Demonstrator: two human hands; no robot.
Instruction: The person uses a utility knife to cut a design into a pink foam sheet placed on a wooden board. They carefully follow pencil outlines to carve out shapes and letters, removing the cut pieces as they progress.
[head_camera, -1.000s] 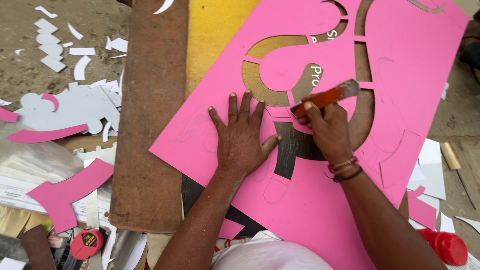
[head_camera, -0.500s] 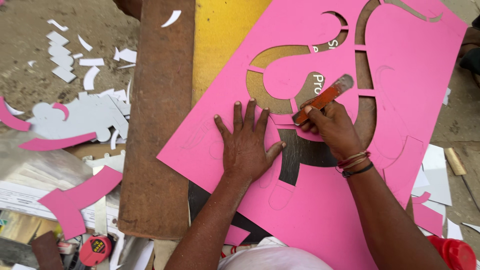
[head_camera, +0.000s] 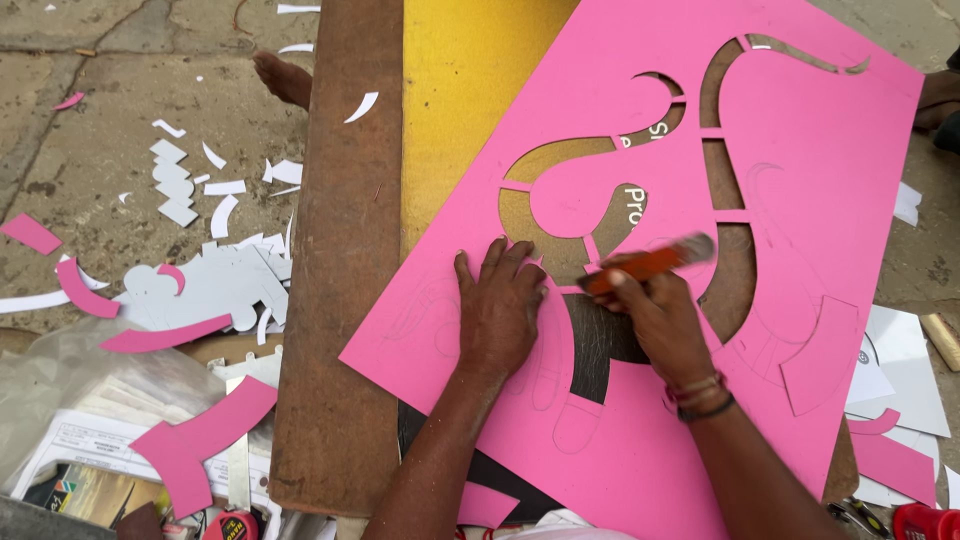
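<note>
- The left hand lies flat, fingers spread, on a big pink sheet with curved cut-outs.
- The right hand grips an orange utility knife, its tip at a cut-out's edge.
- Pink and white offcuts litter the floor to the left.

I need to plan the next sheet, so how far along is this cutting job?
Done: several curved openings are already cut out of the upper pink sheet, with pink offcuts lying on the ground. In hand: the left hand presses the sheet flat while the right hand works an orange knife. Left: pencilled outlines below remain uncut.
</note>
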